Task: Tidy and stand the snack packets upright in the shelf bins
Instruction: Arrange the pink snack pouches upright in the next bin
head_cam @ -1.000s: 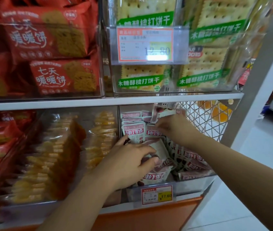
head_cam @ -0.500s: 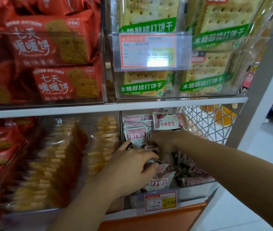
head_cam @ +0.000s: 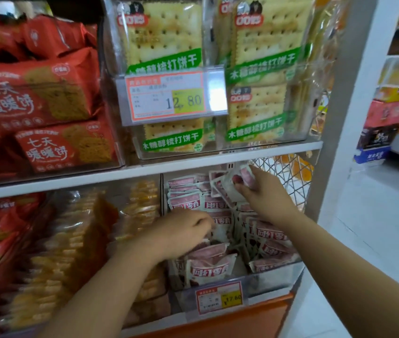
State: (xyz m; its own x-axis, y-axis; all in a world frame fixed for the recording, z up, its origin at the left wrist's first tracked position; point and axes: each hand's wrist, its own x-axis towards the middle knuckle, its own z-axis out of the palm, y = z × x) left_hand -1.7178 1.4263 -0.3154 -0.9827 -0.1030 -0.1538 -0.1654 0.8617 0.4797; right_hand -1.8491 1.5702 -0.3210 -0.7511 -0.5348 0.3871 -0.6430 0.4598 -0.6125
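A clear bin (head_cam: pixel 276 276) on the lower shelf holds several small pink-and-white snack packets (head_cam: pixel 208 267). Those at the back stand upright; those at the front right lean and lie loose. My right hand (head_cam: pixel 264 196) is raised near the top back of the bin and grips a small bunch of packets (head_cam: pixel 232 184) just under the shelf board. My left hand (head_cam: pixel 184 232) reaches into the middle of the bin, fingers curled down among the packets; what its fingertips hold is hidden.
A yellow-and-red price tag (head_cam: pixel 219 301) hangs on the bin's front. Left of it is a bin of orange-yellow biscuit packs (head_cam: pixel 71 252). Above are red biscuit packs (head_cam: pixel 42 98) and green-labelled cracker packs (head_cam: pixel 169 45). A white wire mesh panel (head_cam: pixel 288 176) closes the right side.
My right hand rose from the packets in the bin to the top back, lifting a bunch of packets. My left hand stayed in the bin's middle, its fingers curling in deeper.
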